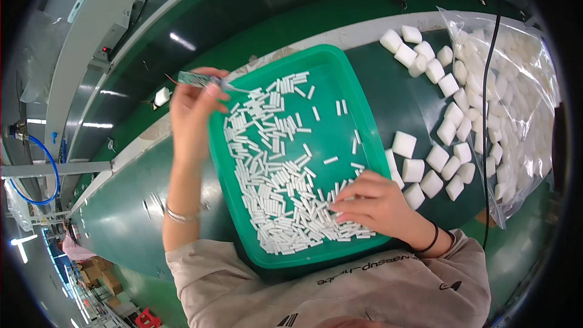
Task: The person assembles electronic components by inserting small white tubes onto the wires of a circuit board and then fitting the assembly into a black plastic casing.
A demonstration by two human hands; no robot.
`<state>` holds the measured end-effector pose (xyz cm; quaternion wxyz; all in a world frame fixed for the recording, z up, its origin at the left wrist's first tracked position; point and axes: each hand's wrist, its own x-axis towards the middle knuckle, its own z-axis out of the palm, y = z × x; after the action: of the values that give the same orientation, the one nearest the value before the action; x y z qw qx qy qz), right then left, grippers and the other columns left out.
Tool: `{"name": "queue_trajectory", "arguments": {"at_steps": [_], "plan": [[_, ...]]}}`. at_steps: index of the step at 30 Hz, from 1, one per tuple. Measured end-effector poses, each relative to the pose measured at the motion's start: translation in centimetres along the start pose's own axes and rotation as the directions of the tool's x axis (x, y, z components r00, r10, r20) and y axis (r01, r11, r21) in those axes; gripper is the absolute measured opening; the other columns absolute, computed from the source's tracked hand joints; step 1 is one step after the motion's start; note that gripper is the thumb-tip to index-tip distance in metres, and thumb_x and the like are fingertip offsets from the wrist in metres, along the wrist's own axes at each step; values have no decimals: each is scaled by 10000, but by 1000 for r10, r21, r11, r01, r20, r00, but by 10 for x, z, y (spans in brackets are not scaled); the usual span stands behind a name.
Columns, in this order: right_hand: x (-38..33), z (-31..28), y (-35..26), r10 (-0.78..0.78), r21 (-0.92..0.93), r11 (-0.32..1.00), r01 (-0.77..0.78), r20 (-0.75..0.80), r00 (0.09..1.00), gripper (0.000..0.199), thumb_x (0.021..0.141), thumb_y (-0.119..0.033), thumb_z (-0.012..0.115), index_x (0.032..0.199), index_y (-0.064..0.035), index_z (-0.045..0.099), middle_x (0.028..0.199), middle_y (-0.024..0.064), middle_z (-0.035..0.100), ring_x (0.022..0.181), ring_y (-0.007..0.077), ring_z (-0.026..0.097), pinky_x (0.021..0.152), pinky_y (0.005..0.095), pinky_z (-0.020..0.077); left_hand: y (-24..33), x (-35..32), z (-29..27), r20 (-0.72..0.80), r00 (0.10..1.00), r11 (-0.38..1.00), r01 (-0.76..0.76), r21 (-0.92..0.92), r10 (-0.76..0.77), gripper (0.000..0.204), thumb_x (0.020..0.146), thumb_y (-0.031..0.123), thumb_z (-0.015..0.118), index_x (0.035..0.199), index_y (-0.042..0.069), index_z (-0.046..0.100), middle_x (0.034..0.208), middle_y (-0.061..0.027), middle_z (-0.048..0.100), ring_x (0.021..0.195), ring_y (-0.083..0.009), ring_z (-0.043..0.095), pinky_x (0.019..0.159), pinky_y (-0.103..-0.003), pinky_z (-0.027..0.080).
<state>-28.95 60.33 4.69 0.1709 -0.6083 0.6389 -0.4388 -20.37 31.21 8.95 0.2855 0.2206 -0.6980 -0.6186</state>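
Note:
Above the far-left corner of a green plastic tray (358, 115), my left hand (197, 103) pinches a small green circuit board (193, 79). A thin red wire sticks out at one end of the board, and a pale, blurred strip extends from the other end over the tray rim. Many short white sticks (267, 197) lie heaped along the left and near sides of the tray. My right hand (376, 203) is down among them at the near right, its fingers curled together at the pile. Whatever sits between those fingertips is hidden.
White foam blocks (437, 158) lie loose on the dark green work surface to the right. Beside them a clear plastic bag (504, 206) is full of similar blocks, with a black cable (487, 103) hanging in front. Small white parts with dark ends (161, 97) sit on the belt beyond.

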Motion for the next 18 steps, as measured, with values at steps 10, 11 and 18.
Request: {"name": "queue_trajectory", "arguments": {"at_steps": [10,11,18], "plan": [[-4,2,-5,180,163,974,-157,-140,974,191,679,-146,687,846,-64,644,745,68,627,635,192,603,551,276,466,0,-105,74,301,936,913,276,-302,-184,533,648,323,738,994,15,475,963,-145,574,834,-195,570,631,-294,504],[-4,1,-6,184,160,974,-161,-139,973,191,679,-146,687,846,-64,644,745,68,627,635,192,603,551,276,466,-2,-106,71,290,947,919,233,-318,-140,531,649,332,736,987,16,476,954,-144,578,830,-193,571,619,-295,506],[-8,3,-5,397,407,865,-294,-195,897,158,704,-100,679,838,-29,633,737,90,630,613,168,630,514,225,462,-4,-110,66,325,931,841,306,-447,-166,475,638,229,751,982,27,492,954,-150,599,830,-150,577,727,-250,461]]}}
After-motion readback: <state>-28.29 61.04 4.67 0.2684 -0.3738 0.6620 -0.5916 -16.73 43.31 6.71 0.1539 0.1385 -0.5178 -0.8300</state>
